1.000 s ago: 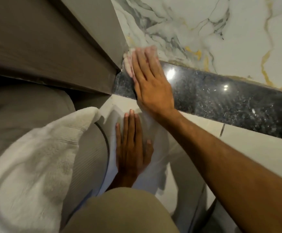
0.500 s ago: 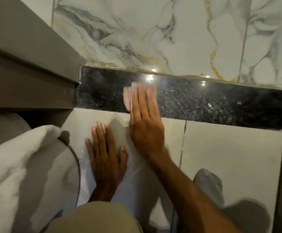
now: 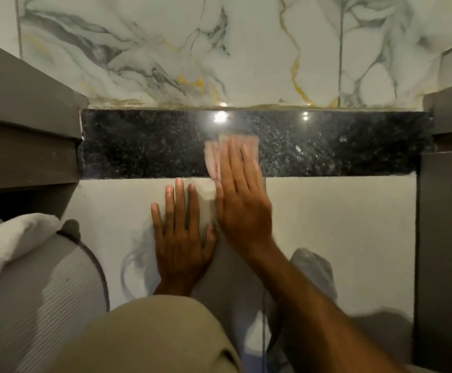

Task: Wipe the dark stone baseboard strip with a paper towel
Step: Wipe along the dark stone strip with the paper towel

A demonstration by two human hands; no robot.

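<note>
Right hand [image 3: 242,203] presses paper towel [image 3: 215,154] (blurred) on baseboard strip [image 3: 138,144].

Veined marble wall [image 3: 165,49], pale floor tile [image 3: 340,224], white towel [image 3: 1,243].

Right hand [image 3: 242,208] flat, pressing paper towel [image 3: 215,157] — dark baseboard strip [image 3: 138,146]

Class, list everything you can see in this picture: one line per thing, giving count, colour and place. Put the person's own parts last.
Stone strip: one, black speckled, across the middle.
Marble wall: one, white with grey and gold veins, above the strip.
Floor tiles: pale grey, below the strip.
Paper towel: one, whitish, on the strip under the right fingers.
Towel: one, white, lower left.
Left hand: flat on the floor.
Right hand: presses the paper towel.
</note>
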